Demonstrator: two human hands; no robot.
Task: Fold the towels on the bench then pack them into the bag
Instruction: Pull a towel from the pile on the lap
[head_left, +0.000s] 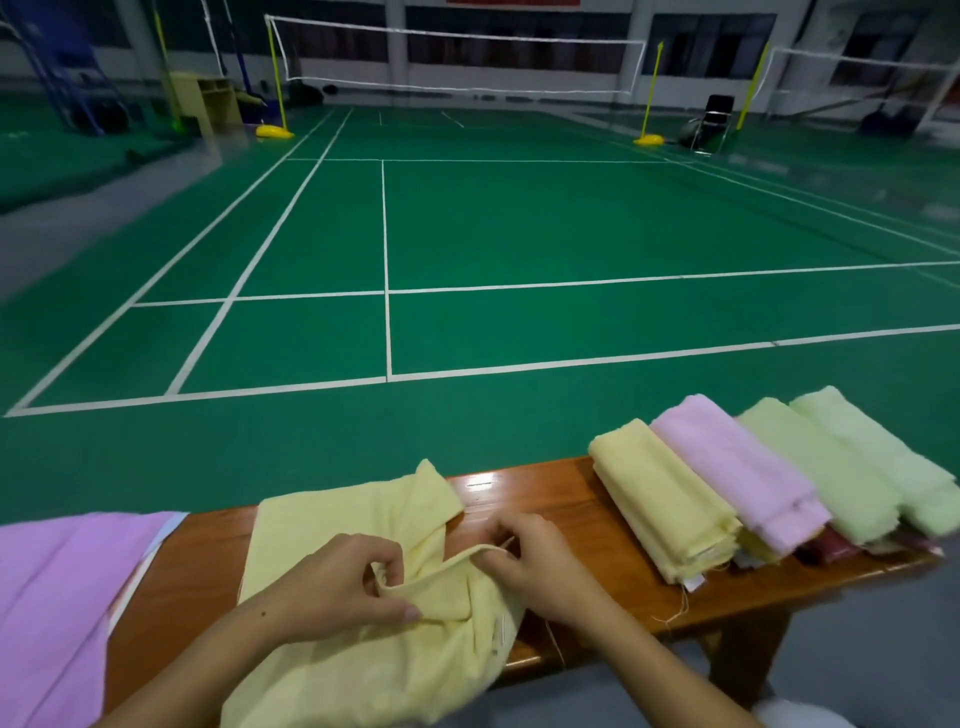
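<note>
A green badminton court floor (519, 234) with white lines filled most of the view, with a white net (457, 62) strung between yellow posts at its far end. A long glossy brown wooden bench (561, 493) ran across the near side of the view. At the bench's left end lay a large flat pink cloth (57, 587), overhanging the near edge; whether it was a towel or the bag could not be told. In the middle of the bench an unfolded pale yellow towel (337, 525) was spread from the far edge to the near edge and draped over the front, with 1 corner flipped up at the far side. Toward the right end, 4 folded towels lay side by side, touching: a pale yellow folded towel (660, 499), then a pink folded towel (737, 473), then 2 light green folded towels (841, 467) reaching past the bench's far edge. Under them some darker red items showed, too hidden to identify. The left hand (337, 587) pinched a fold of the unfolded towel's edge between curled fingers and thumb near the bench's front edge. The right hand (530, 561), just beside it, pinched the same raised edge with curled fingertips.
</note>
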